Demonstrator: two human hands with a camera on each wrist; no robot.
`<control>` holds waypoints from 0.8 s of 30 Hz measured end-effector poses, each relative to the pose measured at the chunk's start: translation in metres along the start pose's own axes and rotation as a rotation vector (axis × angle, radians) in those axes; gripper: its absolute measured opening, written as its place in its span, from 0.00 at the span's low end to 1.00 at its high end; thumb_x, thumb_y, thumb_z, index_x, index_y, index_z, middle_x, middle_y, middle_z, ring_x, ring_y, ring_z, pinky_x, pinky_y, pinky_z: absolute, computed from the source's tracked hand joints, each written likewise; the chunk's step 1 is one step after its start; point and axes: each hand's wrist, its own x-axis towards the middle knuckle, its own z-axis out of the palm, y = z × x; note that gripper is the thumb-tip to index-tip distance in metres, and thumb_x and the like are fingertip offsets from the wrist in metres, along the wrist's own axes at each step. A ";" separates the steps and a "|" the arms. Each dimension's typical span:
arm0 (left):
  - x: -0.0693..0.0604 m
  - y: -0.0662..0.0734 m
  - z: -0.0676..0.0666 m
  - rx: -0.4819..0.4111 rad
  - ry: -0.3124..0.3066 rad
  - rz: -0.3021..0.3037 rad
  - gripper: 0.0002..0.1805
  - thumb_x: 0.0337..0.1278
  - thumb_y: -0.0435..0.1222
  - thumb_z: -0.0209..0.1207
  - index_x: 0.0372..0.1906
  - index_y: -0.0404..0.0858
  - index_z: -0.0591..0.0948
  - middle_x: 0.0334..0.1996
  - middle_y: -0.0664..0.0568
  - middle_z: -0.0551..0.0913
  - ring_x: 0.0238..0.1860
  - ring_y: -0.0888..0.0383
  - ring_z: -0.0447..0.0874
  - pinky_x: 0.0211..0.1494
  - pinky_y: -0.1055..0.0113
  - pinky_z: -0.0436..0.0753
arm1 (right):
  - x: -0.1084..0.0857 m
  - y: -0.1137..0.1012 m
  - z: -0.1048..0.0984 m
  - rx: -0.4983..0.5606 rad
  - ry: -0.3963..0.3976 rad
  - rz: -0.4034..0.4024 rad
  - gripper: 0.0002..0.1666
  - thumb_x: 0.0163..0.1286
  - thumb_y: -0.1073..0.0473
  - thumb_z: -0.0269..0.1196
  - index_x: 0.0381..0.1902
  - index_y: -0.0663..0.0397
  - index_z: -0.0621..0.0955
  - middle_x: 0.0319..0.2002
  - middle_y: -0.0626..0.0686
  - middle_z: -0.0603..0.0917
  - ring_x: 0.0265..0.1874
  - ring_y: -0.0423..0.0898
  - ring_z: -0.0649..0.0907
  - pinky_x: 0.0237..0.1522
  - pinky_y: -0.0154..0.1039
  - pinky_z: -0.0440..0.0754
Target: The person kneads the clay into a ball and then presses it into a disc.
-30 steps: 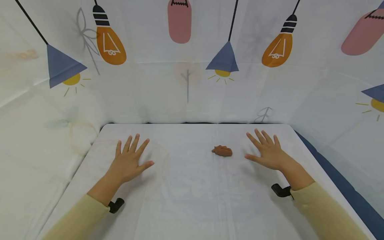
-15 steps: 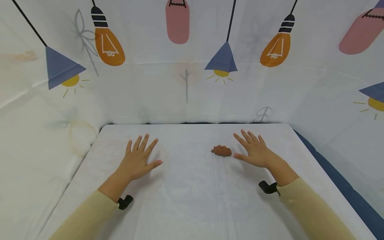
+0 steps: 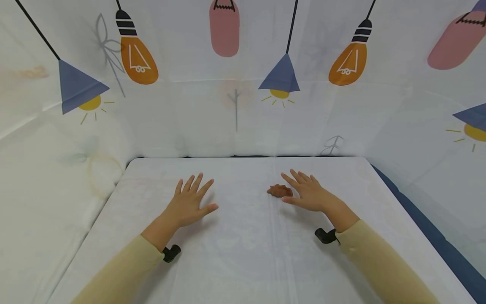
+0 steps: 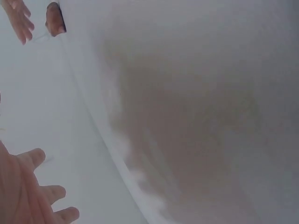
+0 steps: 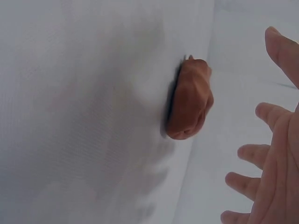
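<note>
A small reddish-brown lumpy thing, pointed at its left end, lies on the white-covered table; its kind cannot be told. In the right wrist view the lump looks smooth and folded. My right hand hovers just right of it with fingers spread, the thumb and index finger reaching over its right side in the head view. No grip on it shows. Farther left, my left hand is held over the table, fingers spread and holding nothing. The left wrist view catches the lump at its top left.
Behind the table hangs a pale cloth printed with lamps and bulbs. A black wrist device sits at the left sleeve, another black device at the right. Dark blue material shows along the table's right edge.
Both hands have moved inward, the left one rightward and the right one leftward up to the brown lump. The lump has stayed in place on the table.
</note>
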 end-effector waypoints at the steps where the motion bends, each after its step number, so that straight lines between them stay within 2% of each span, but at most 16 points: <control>1: 0.001 0.002 0.001 -0.001 -0.004 0.002 0.47 0.64 0.70 0.46 0.80 0.50 0.54 0.79 0.39 0.47 0.78 0.36 0.42 0.74 0.35 0.37 | 0.002 -0.001 0.001 0.002 -0.006 -0.005 0.51 0.71 0.25 0.51 0.81 0.41 0.50 0.79 0.62 0.48 0.76 0.67 0.51 0.69 0.72 0.44; 7: 0.010 0.011 0.008 -0.006 -0.044 0.012 0.47 0.64 0.70 0.45 0.80 0.50 0.54 0.79 0.39 0.48 0.78 0.36 0.43 0.74 0.35 0.39 | 0.011 -0.007 0.007 0.051 -0.053 -0.019 0.49 0.73 0.28 0.51 0.81 0.42 0.53 0.79 0.61 0.50 0.76 0.67 0.52 0.70 0.71 0.45; 16: 0.019 0.021 0.013 -0.025 -0.137 0.011 0.46 0.66 0.70 0.43 0.81 0.51 0.53 0.80 0.40 0.47 0.78 0.37 0.44 0.74 0.35 0.41 | 0.023 -0.011 0.013 0.123 -0.101 -0.046 0.45 0.75 0.30 0.49 0.80 0.44 0.56 0.78 0.61 0.55 0.75 0.65 0.56 0.72 0.64 0.53; 20: 0.023 0.025 0.015 -0.042 -0.164 0.014 0.46 0.66 0.70 0.43 0.81 0.51 0.54 0.79 0.40 0.48 0.77 0.37 0.46 0.74 0.35 0.41 | 0.027 -0.012 0.016 0.124 -0.108 -0.064 0.41 0.78 0.36 0.51 0.80 0.47 0.58 0.76 0.62 0.59 0.73 0.65 0.60 0.70 0.64 0.58; 24: 0.025 0.029 0.015 -0.053 -0.186 0.025 0.46 0.66 0.71 0.41 0.81 0.51 0.54 0.79 0.40 0.48 0.77 0.37 0.47 0.75 0.36 0.42 | 0.033 -0.011 0.020 0.096 -0.099 -0.116 0.37 0.78 0.46 0.56 0.77 0.54 0.62 0.71 0.62 0.68 0.69 0.64 0.68 0.68 0.60 0.64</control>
